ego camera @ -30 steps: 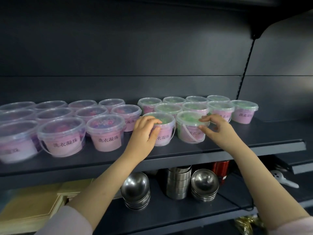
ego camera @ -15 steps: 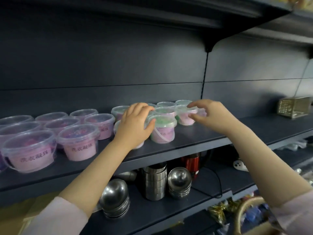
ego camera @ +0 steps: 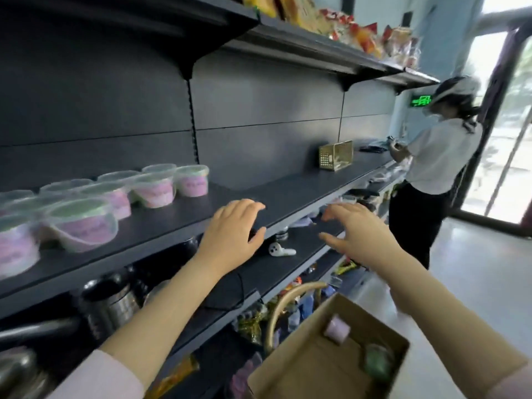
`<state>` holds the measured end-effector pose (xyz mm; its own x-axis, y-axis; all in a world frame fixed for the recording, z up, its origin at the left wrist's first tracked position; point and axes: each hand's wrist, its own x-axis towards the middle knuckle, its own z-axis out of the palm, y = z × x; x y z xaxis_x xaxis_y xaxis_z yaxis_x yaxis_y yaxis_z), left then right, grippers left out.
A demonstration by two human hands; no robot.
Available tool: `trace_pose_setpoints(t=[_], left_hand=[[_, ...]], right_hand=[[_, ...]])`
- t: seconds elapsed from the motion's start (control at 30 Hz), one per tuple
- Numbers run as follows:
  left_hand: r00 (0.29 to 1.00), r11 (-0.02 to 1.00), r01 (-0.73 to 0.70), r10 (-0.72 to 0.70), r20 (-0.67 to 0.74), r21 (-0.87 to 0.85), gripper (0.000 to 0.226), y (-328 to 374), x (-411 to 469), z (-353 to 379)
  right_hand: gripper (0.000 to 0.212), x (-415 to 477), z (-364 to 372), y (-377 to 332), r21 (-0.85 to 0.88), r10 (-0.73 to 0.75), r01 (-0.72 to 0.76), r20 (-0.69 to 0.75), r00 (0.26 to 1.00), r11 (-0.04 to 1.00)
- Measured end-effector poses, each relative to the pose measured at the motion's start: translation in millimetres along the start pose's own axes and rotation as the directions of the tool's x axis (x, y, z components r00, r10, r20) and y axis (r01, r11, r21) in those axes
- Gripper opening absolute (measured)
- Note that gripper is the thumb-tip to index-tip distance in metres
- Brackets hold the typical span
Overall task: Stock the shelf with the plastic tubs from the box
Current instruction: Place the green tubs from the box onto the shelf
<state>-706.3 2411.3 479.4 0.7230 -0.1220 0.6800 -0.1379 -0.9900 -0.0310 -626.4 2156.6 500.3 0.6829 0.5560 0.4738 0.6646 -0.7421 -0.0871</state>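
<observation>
Several clear plastic tubs with pink labels and green contents stand in rows on the dark shelf at the left. My left hand hovers open over the shelf's front edge, to the right of the tubs and holding nothing. My right hand is open in the air further right, fingers spread, also holding nothing. A cardboard box sits low at the bottom right; inside lie a pink tub and a green-topped tub.
Another person stands at the shelf's far right. A gold wire basket sits on the shelf. Below are steel containers, a white device and a wicker handle. Snack packets line the top shelf.
Both hands have let go of the tubs and drawn back to the right. The view has swung right and down, bringing the box and the other person into sight.
</observation>
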Motion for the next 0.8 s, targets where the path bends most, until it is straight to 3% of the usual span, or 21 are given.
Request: trace_pose_setpoints(t=[0.17,0.37,0.63,0.8], left_hand=[[0.978,0.992,-0.039,0.063,0.198,-0.123,0.039,63,-10,83],[0.867,0.980,-0.034,0.127,0.483,-0.196,0.047,91,-34,174],[0.679,0.948,0.067,0.185,0.711,-0.311,0.056,82,-32,308],[0.569,0.844,0.311,0.204,0.796,-0.438,0.054,70,-28,389]], right_hand=[[0.049,-76,49,90,-0.033,0.213,-0.210,0.203,0.956,0.977],[0.054,-147,110,160,0.073,0.442,-0.526,0.451,0.775,0.847],[0.062,-174,194,191,0.093,0.651,-0.800,0.528,0.545,0.593],[0.061,-156,253,196,0.054,0.746,-0.901,0.541,0.389,0.431]])
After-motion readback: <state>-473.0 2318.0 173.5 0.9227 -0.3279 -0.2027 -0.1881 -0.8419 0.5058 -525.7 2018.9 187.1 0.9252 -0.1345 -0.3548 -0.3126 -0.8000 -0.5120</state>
